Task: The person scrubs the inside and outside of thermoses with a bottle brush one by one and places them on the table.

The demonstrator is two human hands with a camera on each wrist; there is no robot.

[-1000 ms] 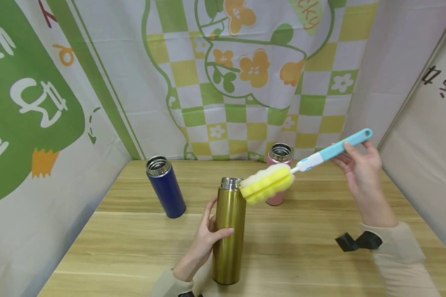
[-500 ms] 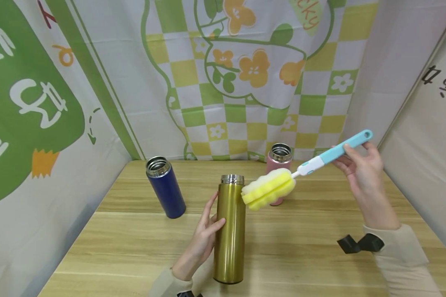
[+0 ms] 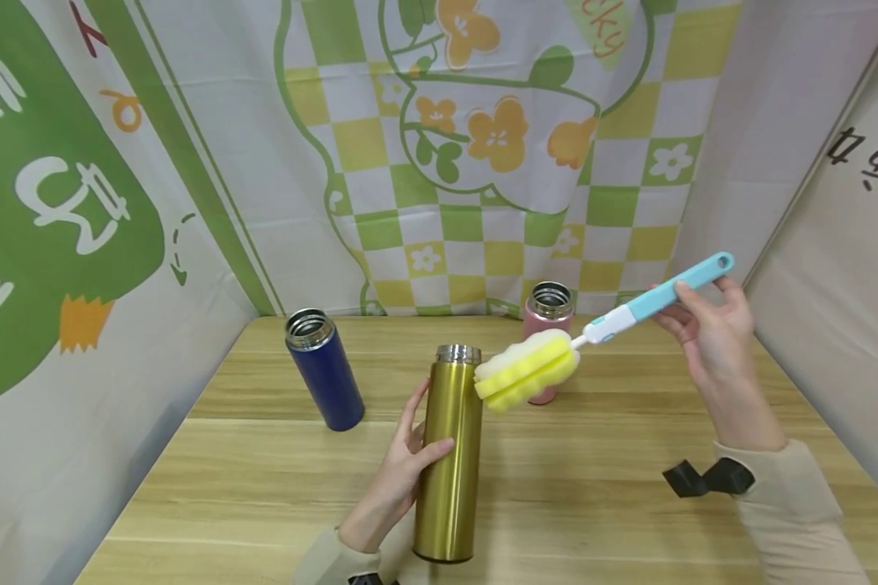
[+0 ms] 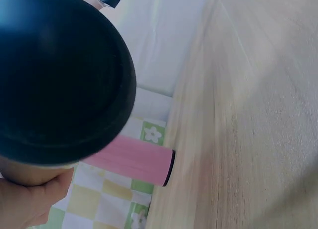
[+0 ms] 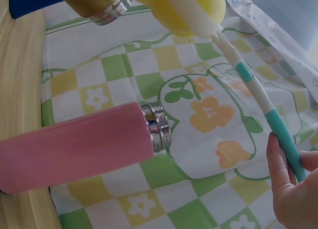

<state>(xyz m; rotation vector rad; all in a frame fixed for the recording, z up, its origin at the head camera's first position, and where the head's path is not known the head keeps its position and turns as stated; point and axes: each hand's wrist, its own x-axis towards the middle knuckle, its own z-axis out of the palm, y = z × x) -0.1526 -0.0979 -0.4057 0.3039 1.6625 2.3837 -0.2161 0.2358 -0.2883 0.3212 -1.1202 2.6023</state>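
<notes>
In the head view my left hand grips a gold vacuum bottle by its side, thumb across the front. The bottle has no lid, and its steel mouth points up. Its dark base faces the left wrist camera, raised above the table. My right hand pinches the blue handle of a sponge bottle brush between thumb and fingers. The brush slants down to the left, its yellow and white sponge head beside the gold bottle's neck, outside the mouth. Whether sponge and bottle touch, I cannot tell.
A lidless blue bottle stands on the wooden table at the left. Behind the sponge stands a lidless pink bottle, partly hidden in the head view. Printed cloth hangs along the table's back edge.
The gold bottle has risen slightly and shifted its tilt in my left hand, with the thumb moving a little. The brush has dipped slightly and come back up a bit.
</notes>
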